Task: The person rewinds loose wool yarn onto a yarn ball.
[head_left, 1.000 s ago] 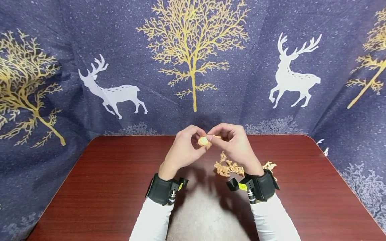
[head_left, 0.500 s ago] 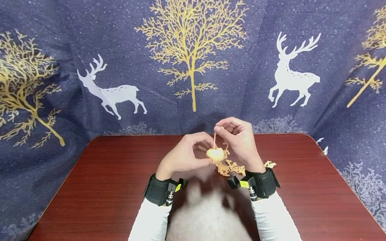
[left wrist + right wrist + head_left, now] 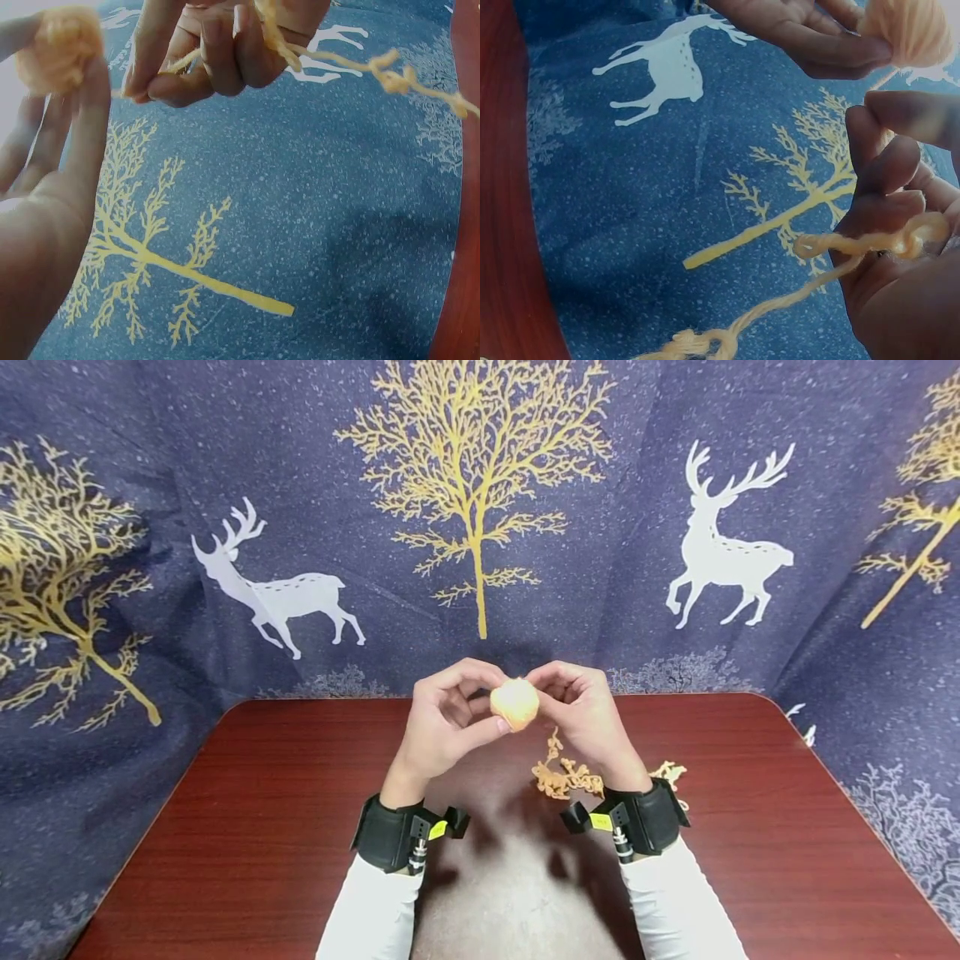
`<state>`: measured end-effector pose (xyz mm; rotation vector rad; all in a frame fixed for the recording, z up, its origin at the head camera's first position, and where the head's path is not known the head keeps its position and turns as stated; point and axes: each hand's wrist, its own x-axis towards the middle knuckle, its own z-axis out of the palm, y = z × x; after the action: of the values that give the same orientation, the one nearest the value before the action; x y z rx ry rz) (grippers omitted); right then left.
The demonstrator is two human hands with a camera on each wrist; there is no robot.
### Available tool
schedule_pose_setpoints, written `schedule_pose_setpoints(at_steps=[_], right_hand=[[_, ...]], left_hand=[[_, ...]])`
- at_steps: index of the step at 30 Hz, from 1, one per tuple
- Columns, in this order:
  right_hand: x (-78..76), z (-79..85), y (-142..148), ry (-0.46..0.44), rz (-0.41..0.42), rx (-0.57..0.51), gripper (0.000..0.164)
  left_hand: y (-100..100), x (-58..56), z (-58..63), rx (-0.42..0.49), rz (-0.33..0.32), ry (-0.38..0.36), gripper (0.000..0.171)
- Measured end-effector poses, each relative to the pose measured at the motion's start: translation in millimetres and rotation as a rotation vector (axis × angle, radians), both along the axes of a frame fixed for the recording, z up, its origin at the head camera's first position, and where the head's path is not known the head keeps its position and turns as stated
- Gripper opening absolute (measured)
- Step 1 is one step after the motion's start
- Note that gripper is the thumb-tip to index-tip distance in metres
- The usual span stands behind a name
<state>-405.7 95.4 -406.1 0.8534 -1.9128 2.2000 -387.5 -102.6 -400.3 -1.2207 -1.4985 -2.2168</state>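
A small pale orange ball of yarn (image 3: 515, 703) is held up over the far part of the table. My left hand (image 3: 448, 718) grips it between thumb and fingers. Close beside it, my right hand (image 3: 581, 710) pinches the yarn strand (image 3: 885, 78) that leads off the ball. More of the yarn runs through the curled right fingers, seen in the right wrist view, and a kinked length (image 3: 397, 81) trails away from them. Below the right hand, a loose tangle of the same yarn (image 3: 558, 779) lies on the table.
Another bit of yarn (image 3: 670, 772) lies by the right wrist strap (image 3: 651, 820). The red-brown table (image 3: 247, 810) has a pale grey area (image 3: 510, 902) in front of me. A dark blue cloth (image 3: 420, 635) with deer and trees hangs right behind the table's back edge.
The right hand went up and right, drawing a strand taut off the ball, then came back down beside it. The left hand dipped right with the ball, then rose back left.
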Motion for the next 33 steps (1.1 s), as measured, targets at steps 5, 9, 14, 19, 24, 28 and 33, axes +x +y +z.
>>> schedule_pose_setpoints(at_steps=[5,9,14,19,24,28,33], right_hand=[[1.9,0.9,-5.1,0.023,-0.051,0.104,0.008],[4.2,1.9,-7.8,0.045,-0.089,0.19,0.008],[5.4,1.6,-9.7,0.074,-0.111,0.263,0.006],[8.7,4.2,-10.9,0.09,-0.109,0.298,0.006],[10.3,6.0,-9.2,0.096,-0.097,0.303,0.006],[8.3,6.2,-5.4,0.105,-0.108,0.277,0.007],[6.4,7.1,-0.2,0.101,-0.106,0.21,0.009]], left_hand=[[-0.1,-1.1,1.0,0.136,0.137,-0.042,0.035],[-0.5,-2.4,1.1,0.171,0.295,-0.094,0.033],[-1.2,-6.6,-2.8,0.119,0.526,-0.1,0.035],[-1.3,-10.9,-10.3,-0.042,0.708,-0.055,0.035],[-0.2,-13.8,-16.2,-0.234,0.741,-0.039,0.034],[-0.1,-12.9,-16.2,-0.322,0.617,-0.048,0.034],[-0.9,-11.1,-14.4,-0.376,0.453,-0.094,0.034]])
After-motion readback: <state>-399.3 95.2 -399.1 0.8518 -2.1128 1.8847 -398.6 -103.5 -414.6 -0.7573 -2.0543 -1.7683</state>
